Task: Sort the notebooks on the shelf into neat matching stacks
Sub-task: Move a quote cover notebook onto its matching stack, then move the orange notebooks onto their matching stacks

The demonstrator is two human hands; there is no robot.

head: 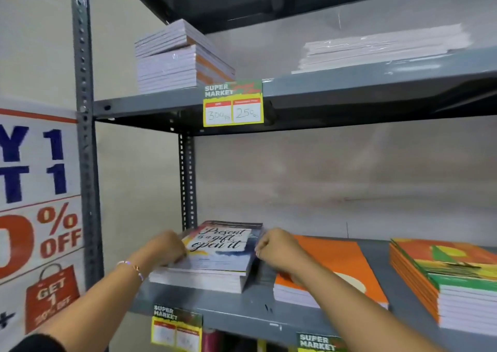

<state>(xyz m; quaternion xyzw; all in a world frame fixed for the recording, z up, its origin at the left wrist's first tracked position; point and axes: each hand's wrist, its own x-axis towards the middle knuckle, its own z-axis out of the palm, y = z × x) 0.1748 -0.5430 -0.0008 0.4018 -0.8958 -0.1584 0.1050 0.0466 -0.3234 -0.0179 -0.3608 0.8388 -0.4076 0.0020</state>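
Head view: a stack of lettered-cover notebooks (212,260) is seen at the left end of the lower shelf (258,311), flanked by both hands. The left hand (168,246) is curled against its left edge, the right hand (274,246) closed against its right edge. The stack is best squared by even pressure from both sides, kept clear of the orange notebooks (333,265) beside it.

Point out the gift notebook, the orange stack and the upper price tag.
gift notebook (219,241), head view, on the lettered cover.
orange stack (338,257), head view, on the bare orange top cover.
upper price tag (233,112), head view, on the white price boxes.
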